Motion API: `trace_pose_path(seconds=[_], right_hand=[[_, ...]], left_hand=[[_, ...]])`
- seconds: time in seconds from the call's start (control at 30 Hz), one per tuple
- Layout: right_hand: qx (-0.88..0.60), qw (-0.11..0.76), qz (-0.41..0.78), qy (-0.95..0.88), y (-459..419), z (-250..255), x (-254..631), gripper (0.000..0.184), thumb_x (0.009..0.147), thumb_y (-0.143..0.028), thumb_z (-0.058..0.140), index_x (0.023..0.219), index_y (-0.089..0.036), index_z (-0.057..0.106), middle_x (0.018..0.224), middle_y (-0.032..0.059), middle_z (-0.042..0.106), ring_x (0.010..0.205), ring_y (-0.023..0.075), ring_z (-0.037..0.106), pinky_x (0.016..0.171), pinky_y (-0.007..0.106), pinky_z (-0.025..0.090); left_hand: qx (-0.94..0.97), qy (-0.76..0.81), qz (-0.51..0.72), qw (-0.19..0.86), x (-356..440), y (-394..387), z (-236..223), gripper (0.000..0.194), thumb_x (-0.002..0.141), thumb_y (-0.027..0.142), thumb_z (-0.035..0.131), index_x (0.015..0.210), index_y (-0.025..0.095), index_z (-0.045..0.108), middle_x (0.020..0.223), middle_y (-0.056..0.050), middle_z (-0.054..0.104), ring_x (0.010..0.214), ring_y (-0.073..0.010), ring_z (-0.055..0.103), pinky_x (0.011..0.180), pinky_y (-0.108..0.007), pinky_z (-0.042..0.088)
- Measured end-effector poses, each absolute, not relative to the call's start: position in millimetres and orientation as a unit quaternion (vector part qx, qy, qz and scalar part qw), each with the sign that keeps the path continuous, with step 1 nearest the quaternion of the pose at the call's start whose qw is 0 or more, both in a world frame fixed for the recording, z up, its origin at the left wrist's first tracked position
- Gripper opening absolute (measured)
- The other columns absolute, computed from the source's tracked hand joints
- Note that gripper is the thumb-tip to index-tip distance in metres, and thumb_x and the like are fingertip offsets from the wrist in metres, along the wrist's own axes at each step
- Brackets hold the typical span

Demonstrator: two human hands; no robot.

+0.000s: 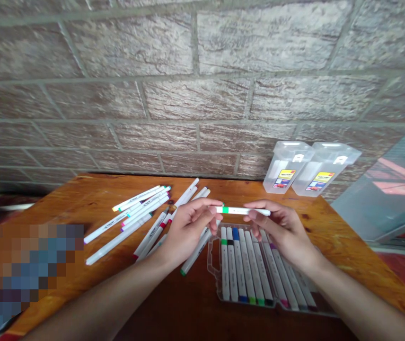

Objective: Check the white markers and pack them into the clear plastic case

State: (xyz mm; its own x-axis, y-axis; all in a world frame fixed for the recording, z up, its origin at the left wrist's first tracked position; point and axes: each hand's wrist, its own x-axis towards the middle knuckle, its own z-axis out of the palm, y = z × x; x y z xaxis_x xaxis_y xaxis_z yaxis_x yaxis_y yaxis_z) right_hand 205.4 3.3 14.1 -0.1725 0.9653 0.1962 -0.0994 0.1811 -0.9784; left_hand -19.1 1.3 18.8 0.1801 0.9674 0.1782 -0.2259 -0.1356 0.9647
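Note:
A white marker with a green band point(238, 210) is held level between both hands, above the far edge of an open clear plastic case point(214, 265). My left hand point(191, 225) pinches its banded end, and my right hand point(282, 227) grips the other end between thumb and fingers. In the case, several white markers point(245, 270) lie side by side, some with green, black, blue or purple bands; my right hand and forearm hide part of them. Loose markers point(142, 203) are spread on the table to the left, a few partly behind my left hand.
Two translucent plastic boxes point(284, 168) with yellow labels stand at the back right of the wooden table point(99, 189). A brick-patterned wall point(170, 99) rises directly behind the table. A blurred-out patch covers the left front.

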Motion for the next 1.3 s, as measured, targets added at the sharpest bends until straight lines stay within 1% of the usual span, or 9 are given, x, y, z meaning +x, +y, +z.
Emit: trace_pose_path(seconds=[0.13,0.3,0.43,0.67,0.83,1.0,1.1,1.2,1.3], right_hand=[[-0.352,0.543,0.545,-0.533,6,13,207,0.020,0.088,-0.034,0.082,0.102,-0.020,0.079,0.080,0.0029,0.075,0.053,0.0096,0.058,0.048,0.021,0.046],[-0.335,0.550,0.604,-0.469,8,13,208,0.016,0.085,-0.029,0.083,0.096,-0.019,0.079,0.074,0.0018,0.074,0.050,0.0094,0.059,0.045,0.019,0.047],[-0.332,0.547,0.631,-0.439,7,14,208,0.016,0.082,-0.027,0.084,0.094,-0.019,0.078,0.071,0.0014,0.073,0.049,0.0095,0.058,0.043,0.019,0.046],[-0.332,0.541,0.644,-0.426,4,18,207,0.017,0.079,-0.028,0.085,0.090,-0.018,0.077,0.066,0.0001,0.069,0.047,0.0096,0.056,0.042,0.019,0.045],[-0.334,0.539,0.645,-0.427,4,19,207,0.017,0.078,-0.029,0.085,0.088,-0.018,0.077,0.065,-0.0002,0.068,0.045,0.0096,0.054,0.041,0.020,0.043],[-0.330,0.538,0.645,-0.431,4,19,206,0.017,0.078,-0.028,0.085,0.088,-0.018,0.077,0.065,0.0005,0.069,0.045,0.0097,0.055,0.041,0.019,0.042],[-0.325,0.538,0.644,-0.436,4,20,206,0.016,0.078,-0.028,0.085,0.088,-0.018,0.078,0.065,0.0008,0.070,0.045,0.0094,0.055,0.041,0.019,0.041],[-0.318,0.538,0.640,-0.446,4,20,205,0.014,0.079,-0.027,0.085,0.089,-0.019,0.078,0.066,0.0009,0.070,0.045,0.0092,0.055,0.041,0.019,0.041],[-0.316,0.538,0.635,-0.456,2,21,206,0.012,0.079,-0.026,0.085,0.088,-0.020,0.078,0.067,0.0011,0.070,0.047,0.0098,0.055,0.042,0.020,0.041]], left_hand=[[0.512,0.308,0.549,0.585,-21,1,16,0.022,0.094,0.032,0.073,0.106,0.016,0.081,0.086,-0.008,0.079,0.065,-0.0121,0.065,0.065,-0.025,0.054],[0.504,0.256,0.531,0.631,-23,-3,16,0.025,0.096,0.029,0.070,0.115,0.017,0.081,0.094,-0.012,0.081,0.067,-0.0138,0.067,0.064,-0.026,0.054],[0.508,0.226,0.514,0.653,-25,-5,19,0.026,0.096,0.027,0.072,0.119,0.018,0.081,0.095,-0.012,0.082,0.066,-0.0133,0.068,0.067,-0.027,0.055],[0.545,0.230,0.490,0.641,-27,-5,18,0.028,0.094,0.030,0.075,0.121,0.024,0.080,0.098,-0.010,0.082,0.066,-0.0121,0.068,0.068,-0.026,0.053],[0.559,0.254,0.486,0.622,-26,-6,21,0.032,0.089,0.027,0.079,0.121,0.022,0.080,0.097,-0.011,0.083,0.062,-0.0122,0.067,0.064,-0.026,0.053],[0.557,0.258,0.482,0.625,-25,-7,26,0.029,0.086,0.024,0.083,0.115,0.023,0.082,0.096,-0.011,0.084,0.059,-0.0112,0.066,0.062,-0.025,0.052],[0.552,0.246,0.483,0.634,-25,-7,24,0.027,0.087,0.031,0.083,0.113,0.022,0.083,0.095,-0.012,0.084,0.060,-0.0115,0.066,0.064,-0.026,0.052],[0.546,0.248,0.482,0.638,-26,-7,21,0.031,0.088,0.041,0.081,0.111,0.020,0.084,0.089,-0.011,0.083,0.061,-0.0125,0.066,0.068,-0.028,0.052],[0.534,0.265,0.474,0.648,-27,-7,19,0.034,0.088,0.045,0.081,0.107,0.018,0.085,0.083,-0.011,0.082,0.061,-0.0134,0.065,0.067,-0.028,0.050]])
